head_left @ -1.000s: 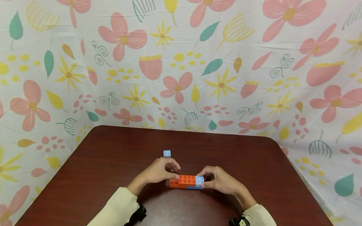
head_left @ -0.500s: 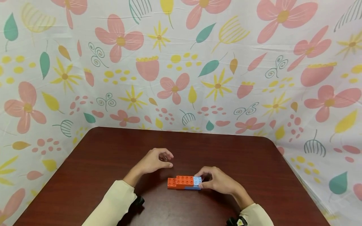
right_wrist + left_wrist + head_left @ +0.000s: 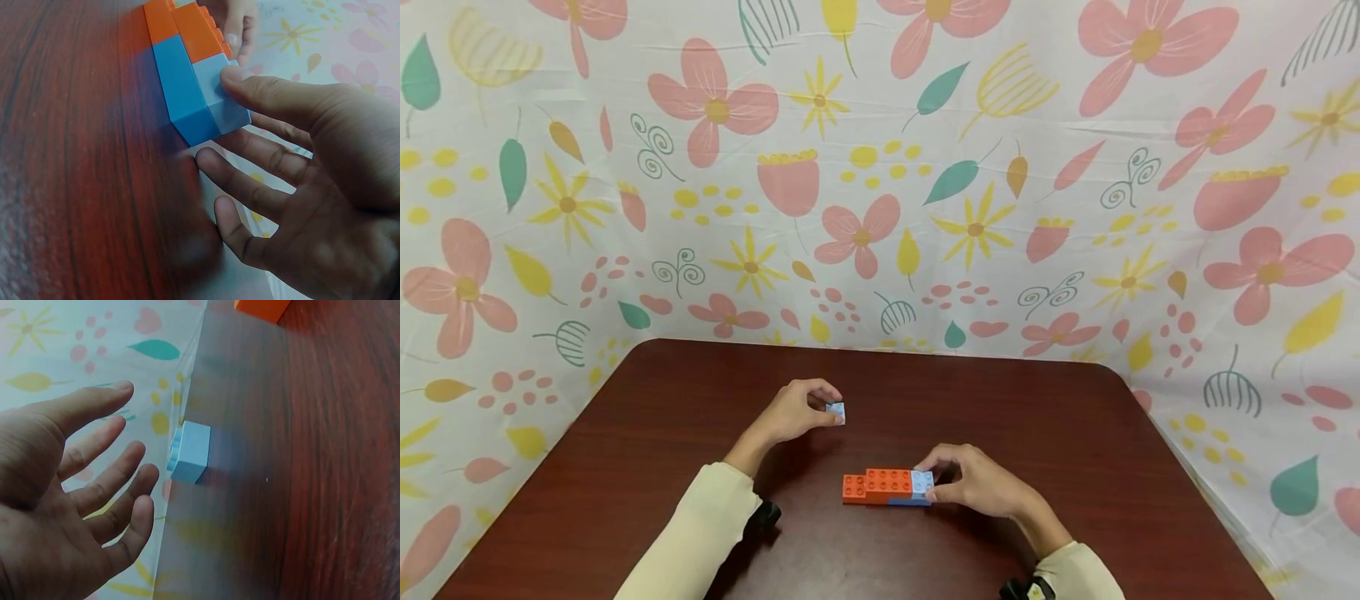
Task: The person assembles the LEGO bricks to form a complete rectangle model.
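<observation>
A small light blue toy building brick [image 3: 191, 452] stands on the table. My left hand [image 3: 793, 408] is around it in the head view. In the left wrist view its thumb and fingers are spread, and the brick lies just beyond the fingertips. My right hand [image 3: 985, 479] pinches the light blue brick [image 3: 220, 90] at the right end of a low brick stack, thumb on the near side. That stack has an orange brick [image 3: 889, 482] beside the light blue one on top. Below are a darker blue brick [image 3: 181, 90] and an orange brick [image 3: 853, 488] protruding left.
The brown wooden table [image 3: 700, 533] has rounded far corners. A white cloth [image 3: 880, 167] with a floral print hangs behind it and along both sides. Black wrist straps show at both beige sleeves [image 3: 696, 533].
My left hand has left the stack's left end and moved away and left to the small light blue brick. The right hand keeps its pinch on the stack; the view has shifted slightly.
</observation>
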A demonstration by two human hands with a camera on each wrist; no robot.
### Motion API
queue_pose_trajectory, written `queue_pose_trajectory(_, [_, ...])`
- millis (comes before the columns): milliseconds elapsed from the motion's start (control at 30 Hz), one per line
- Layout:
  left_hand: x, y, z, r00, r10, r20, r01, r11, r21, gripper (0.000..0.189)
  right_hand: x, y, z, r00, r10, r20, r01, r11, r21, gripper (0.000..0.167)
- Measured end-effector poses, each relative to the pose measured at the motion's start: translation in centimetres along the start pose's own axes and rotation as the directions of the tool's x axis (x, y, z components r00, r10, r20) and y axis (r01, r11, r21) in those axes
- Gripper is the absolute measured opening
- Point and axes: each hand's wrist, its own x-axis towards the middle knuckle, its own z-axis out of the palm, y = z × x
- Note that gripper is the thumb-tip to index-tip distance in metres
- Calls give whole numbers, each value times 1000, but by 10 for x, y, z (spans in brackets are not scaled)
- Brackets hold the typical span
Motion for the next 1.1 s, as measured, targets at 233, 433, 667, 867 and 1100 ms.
queue_pose_trajectory(233, [8,-7,-1,998,-44,-37,45,999,21,33,-1,1,-1,1000,-13,-6,13,1000,-3,26])
queue_pose_trajectory(433, [13,-15,2,996,-91,-24,91,996,15,38,-2,0,-1,1000,-5,3,5,1000,19,26])
queue_pose_trajectory(667, [16,-21,4,991,-132,-20,132,991,22,37,-2,-1,0,1000,-13,1,13,999,34,26])
queue_pose_trajectory(867, [17,-24,6,988,-155,-15,155,988,12,34,-2,-2,0,1000,2,-1,-2,999,51,26])
queue_pose_trajectory(1100, [19,-26,9,987,-157,-29,158,987,35,31,-2,-4,1,1000,4,-5,-4,999,42,26])
